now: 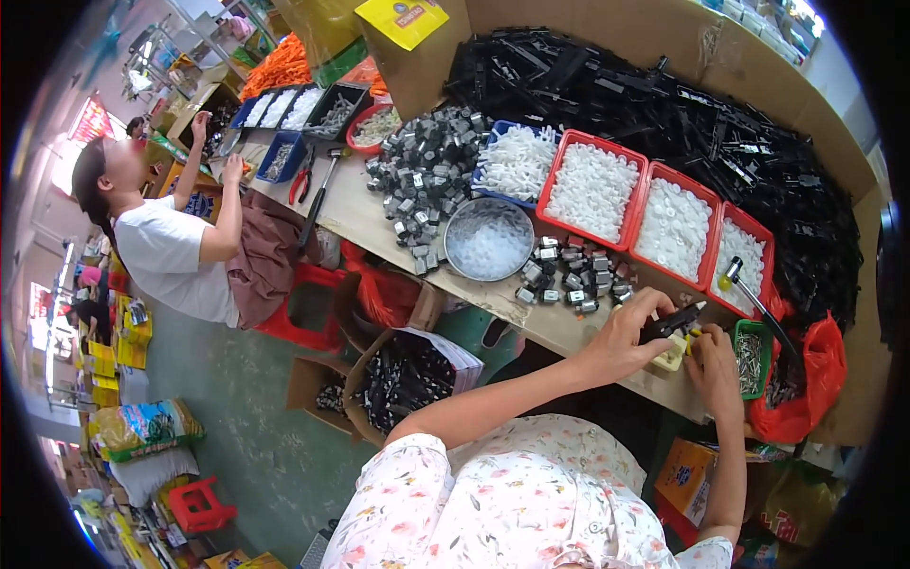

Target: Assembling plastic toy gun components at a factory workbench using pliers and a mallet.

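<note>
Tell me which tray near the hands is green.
The small tray of metal pieces beside the right hand; the three larger trays of white parts are red.

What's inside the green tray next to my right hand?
The green tray holds a pile of small, slender metal pieces, possibly screws or pins. Whatever lies under the top layer is covered and can't be seen.

L hand (633,334) is holding its fingers & thumb curled in a closed grip, wrist nearly in line w/ L forearm (502,403), which is slanting up to the R. R hand (713,370) is sitting just beside it, fingers bent, tips pointing up-L; R forearm (728,465) is standing near-vert.
</note>
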Demonstrator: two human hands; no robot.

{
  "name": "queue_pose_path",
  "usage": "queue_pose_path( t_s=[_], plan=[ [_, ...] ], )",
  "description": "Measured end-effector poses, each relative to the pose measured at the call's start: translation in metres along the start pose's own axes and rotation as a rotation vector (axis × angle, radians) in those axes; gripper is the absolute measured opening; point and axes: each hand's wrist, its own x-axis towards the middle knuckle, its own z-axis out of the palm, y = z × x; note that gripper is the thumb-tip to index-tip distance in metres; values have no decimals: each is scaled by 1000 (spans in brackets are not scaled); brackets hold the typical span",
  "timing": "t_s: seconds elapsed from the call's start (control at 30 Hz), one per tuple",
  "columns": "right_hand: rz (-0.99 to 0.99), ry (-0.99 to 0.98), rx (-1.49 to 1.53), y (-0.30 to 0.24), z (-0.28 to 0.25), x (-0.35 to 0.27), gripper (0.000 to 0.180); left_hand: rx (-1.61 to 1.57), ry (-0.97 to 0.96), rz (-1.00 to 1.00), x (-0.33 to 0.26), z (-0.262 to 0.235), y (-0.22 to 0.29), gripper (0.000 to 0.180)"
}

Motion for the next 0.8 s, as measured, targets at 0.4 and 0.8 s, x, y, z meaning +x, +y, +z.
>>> queue_pose_path(
  t_s=[0.4,0.8],
  plan=[
    [126,117,-196,11,6,7,12,-182,68,-282,-21,-15,1,22],
    [-54,233,211,-48,-21,-20,24,287,-51,146,-18,2,5,26]
  ],
)
